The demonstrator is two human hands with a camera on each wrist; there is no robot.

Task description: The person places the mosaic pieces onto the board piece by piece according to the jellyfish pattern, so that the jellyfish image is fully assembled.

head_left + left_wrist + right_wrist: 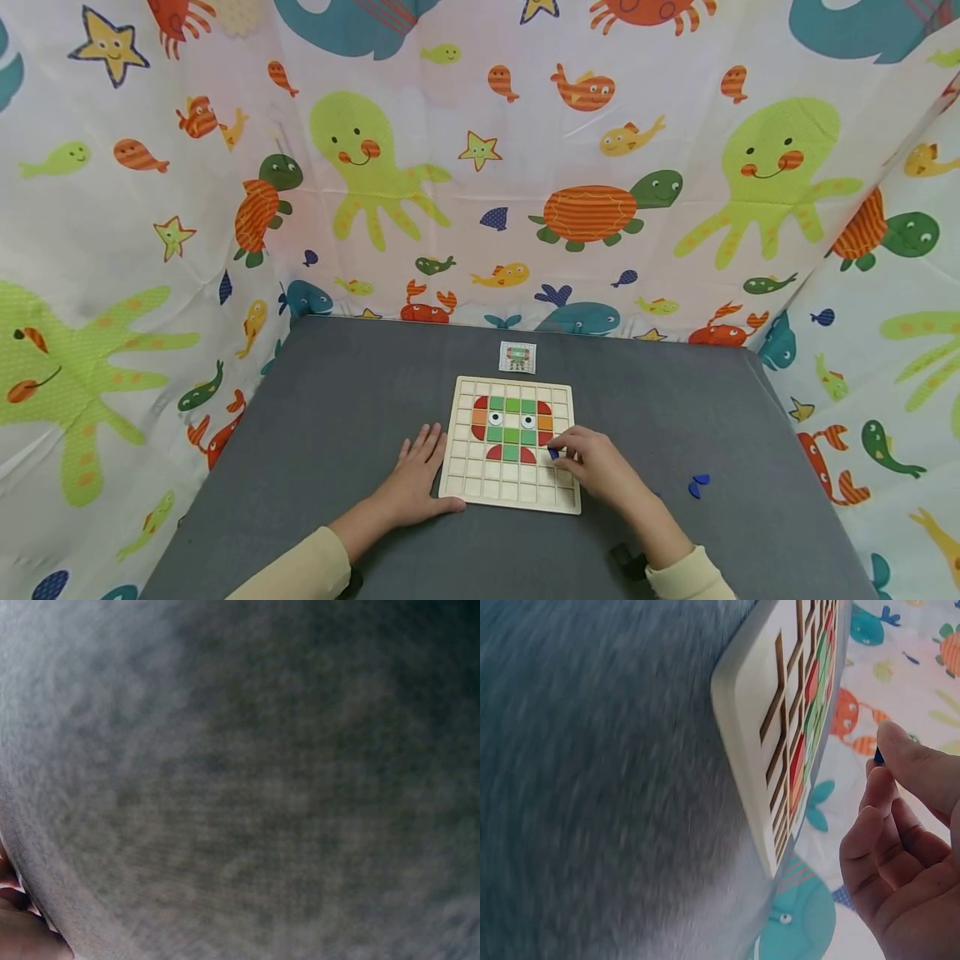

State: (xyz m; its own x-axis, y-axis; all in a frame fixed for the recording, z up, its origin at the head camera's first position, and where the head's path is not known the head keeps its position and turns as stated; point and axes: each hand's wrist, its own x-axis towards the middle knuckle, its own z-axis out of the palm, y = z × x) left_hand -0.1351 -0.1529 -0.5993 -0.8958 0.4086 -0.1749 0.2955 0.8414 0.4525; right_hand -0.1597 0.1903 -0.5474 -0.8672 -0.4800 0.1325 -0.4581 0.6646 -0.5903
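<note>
Your right hand [600, 468] pinches a blue piece [553, 453] over the right part of the board [507, 490]; your left hand [414, 473] (fingers straight) rests at its left edge. Loose blue chips [701, 479] lie right of it.

Right hand [602, 468] pinches blue piece [553, 454] over gridded board [512, 489] with colored tiles [512, 436], left hand [416, 482] spread at board's left edge, picture card [517, 357] beyond, loose blue pieces [701, 479] on gray table [360, 392] at right.
</note>
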